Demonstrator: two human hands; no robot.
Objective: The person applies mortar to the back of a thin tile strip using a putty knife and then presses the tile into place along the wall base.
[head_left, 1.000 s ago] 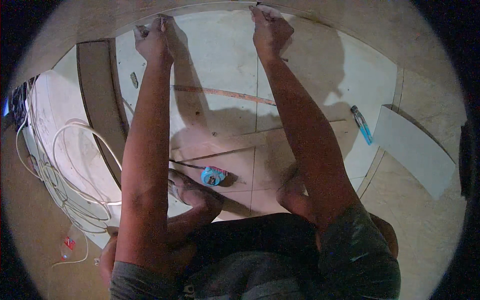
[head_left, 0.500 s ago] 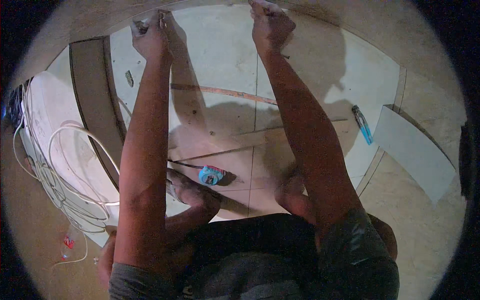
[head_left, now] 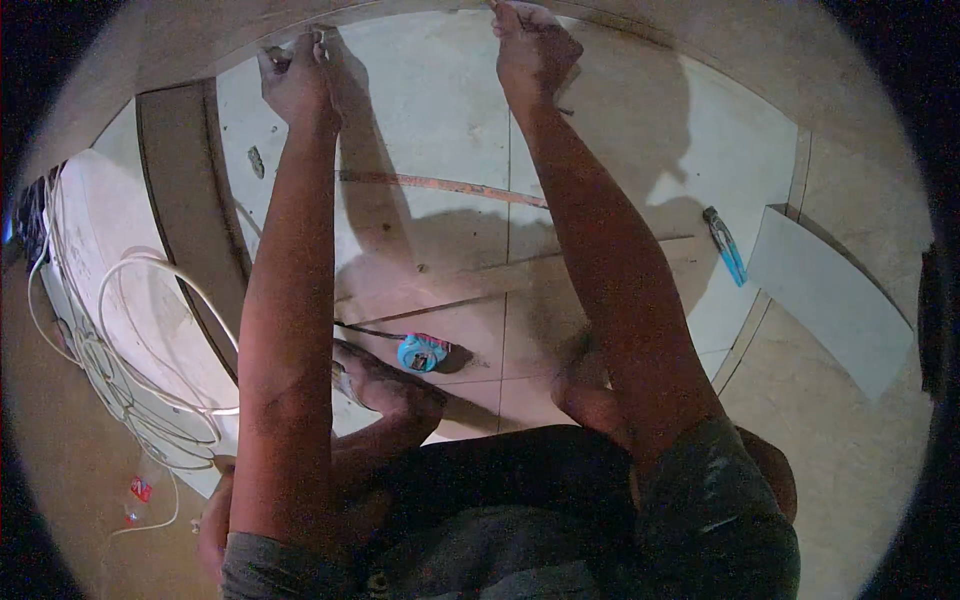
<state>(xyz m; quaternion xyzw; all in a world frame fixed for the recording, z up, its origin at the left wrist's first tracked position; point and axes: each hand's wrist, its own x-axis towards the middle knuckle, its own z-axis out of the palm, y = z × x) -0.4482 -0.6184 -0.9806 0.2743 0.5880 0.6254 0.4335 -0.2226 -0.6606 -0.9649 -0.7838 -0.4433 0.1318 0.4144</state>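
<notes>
Both my arms stretch forward over pale floor tiles (head_left: 440, 110) to their far edge. My left hand (head_left: 300, 80) is closed at that edge, its fingers curled round something too dim to make out. Farther right, my right hand (head_left: 535, 55) is a fist at the far edge. A small tip shows beyond its fingers, but the thing it holds is mostly hidden. Between my forearms lie a thin reddish strip (head_left: 440, 184) and, closer to me, a blue and pink tape measure (head_left: 423, 352). A blue-handled tool (head_left: 725, 247), perhaps pliers or a cutter, rests right of my right forearm.
A long dark board (head_left: 185, 190) lies left of my left arm. Beside it, white cable (head_left: 130, 375) is coiled in loops. On the right sits a loose white tile piece (head_left: 830, 295). A clear bottle with a red label (head_left: 138, 490) is at lower left. My bare foot (head_left: 375, 380) is near the tape measure.
My right hand has shifted very slightly left, and my left hand slightly as well. Both stay closed at the far edge. The things on the tiles lie as before.
</notes>
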